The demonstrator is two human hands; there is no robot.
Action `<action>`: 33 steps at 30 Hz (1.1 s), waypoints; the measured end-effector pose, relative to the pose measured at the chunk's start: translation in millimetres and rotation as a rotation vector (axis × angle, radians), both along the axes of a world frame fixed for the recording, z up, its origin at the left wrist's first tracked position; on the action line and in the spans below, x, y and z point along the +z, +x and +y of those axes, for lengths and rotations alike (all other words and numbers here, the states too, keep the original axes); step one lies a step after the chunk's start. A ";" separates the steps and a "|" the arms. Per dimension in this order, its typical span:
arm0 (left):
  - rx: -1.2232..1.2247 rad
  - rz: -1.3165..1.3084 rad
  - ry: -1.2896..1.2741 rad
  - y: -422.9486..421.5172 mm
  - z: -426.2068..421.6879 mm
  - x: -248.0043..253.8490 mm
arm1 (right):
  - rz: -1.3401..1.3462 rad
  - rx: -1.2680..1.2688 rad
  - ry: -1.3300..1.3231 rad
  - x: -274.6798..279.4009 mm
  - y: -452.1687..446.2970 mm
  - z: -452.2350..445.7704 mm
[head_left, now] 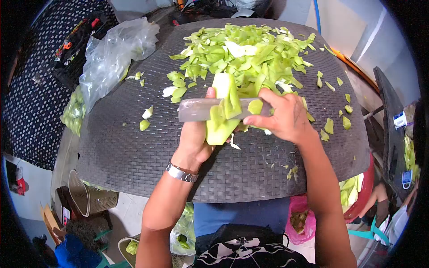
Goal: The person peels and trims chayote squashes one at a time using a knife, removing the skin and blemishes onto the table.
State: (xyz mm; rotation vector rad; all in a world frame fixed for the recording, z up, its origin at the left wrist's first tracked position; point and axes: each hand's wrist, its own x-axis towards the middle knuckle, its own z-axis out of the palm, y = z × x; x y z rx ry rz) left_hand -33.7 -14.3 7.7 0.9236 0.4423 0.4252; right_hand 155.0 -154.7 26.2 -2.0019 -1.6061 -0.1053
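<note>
A long pale green vegetable (217, 133) lies in my left hand (195, 138), whose fingers wrap round it from below. A wide knife blade (192, 110) crosses over the vegetable, its tip side pointing left. My right hand (286, 115) is closed on the knife's other end; the handle is mostly hidden. Thin green peelings rest on the blade and hang over the vegetable. Beyond my hands, a large heap of green peelings (241, 49) covers the far part of the dark woven table (134, 107).
Loose peelings dot the table's right side. A clear plastic bag (116, 53) hangs at the left edge. Below are a basket (100, 202), a pink bag (301, 219) and a red tub (368, 187) with green pieces. Part of another person shows at the lower right.
</note>
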 end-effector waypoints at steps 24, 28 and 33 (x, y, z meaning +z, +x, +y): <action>-0.023 -0.191 -0.359 3.9 2.4 -1.0 | 0.162 0.131 -0.022 3.8 -36.2 0.4; -0.002 -0.184 -0.401 7.4 -2.3 3.5 | 0.116 0.128 0.015 0.8 -28.7 0.0; -0.109 -0.145 -0.291 1.0 -1.1 8.8 | 0.301 -0.175 -0.129 11.7 16.2 -2.4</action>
